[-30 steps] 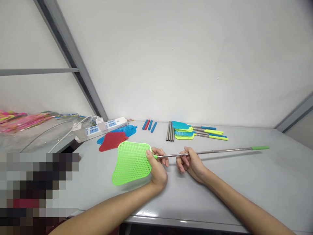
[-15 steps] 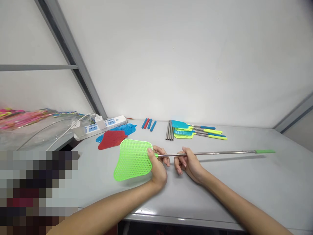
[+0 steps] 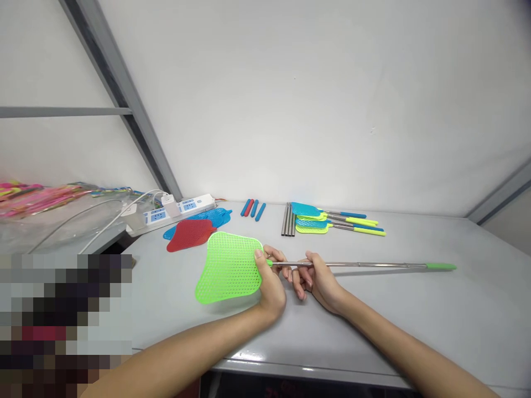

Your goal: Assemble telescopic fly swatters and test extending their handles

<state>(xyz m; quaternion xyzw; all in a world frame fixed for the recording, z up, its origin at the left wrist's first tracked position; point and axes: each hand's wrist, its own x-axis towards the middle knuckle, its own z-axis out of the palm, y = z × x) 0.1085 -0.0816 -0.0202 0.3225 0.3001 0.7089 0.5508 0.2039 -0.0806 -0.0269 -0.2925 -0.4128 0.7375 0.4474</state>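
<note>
A green fly swatter (image 3: 232,268) with a mesh head and a long, drawn-out metal rod is held above the table. My left hand (image 3: 270,282) is closed at the neck, its thumb on the edge of the mesh. Just right of it, my right hand (image 3: 317,279) pinches the rod between thumb and fingers. The rod runs on to the right and ends in a green grip (image 3: 440,267). Behind the swatter lie a red mesh head (image 3: 191,235) and blue mesh heads (image 3: 219,217), overlapping.
Blue and red grips (image 3: 249,208) lie near the wall. Several metal tubes (image 3: 288,220) sit beside a pile of blue and yellow swatters (image 3: 309,211). A white power strip (image 3: 193,205) with cables stands at the left. Bagged colourful items (image 3: 45,202) lie further left on another surface.
The grip end of the swatter has dipped and swung slightly left. The mesh head and my left hand have shifted a little right; both hands keep their hold.
</note>
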